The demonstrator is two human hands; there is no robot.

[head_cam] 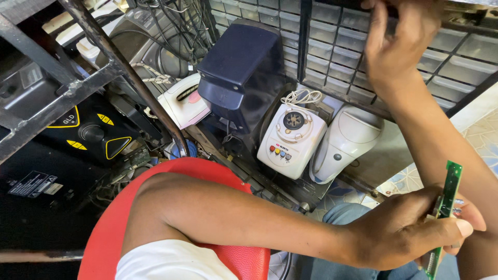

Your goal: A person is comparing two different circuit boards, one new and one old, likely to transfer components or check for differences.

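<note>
Blender base (290, 140) and dark blue housing (241, 70) block the drawer cabinet (332, 46).

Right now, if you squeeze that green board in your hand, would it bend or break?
The green circuit board looks thin and flat, so probably stiff and light. Pinched edge-on in the left hand, it might crack if flexed hard.
</note>
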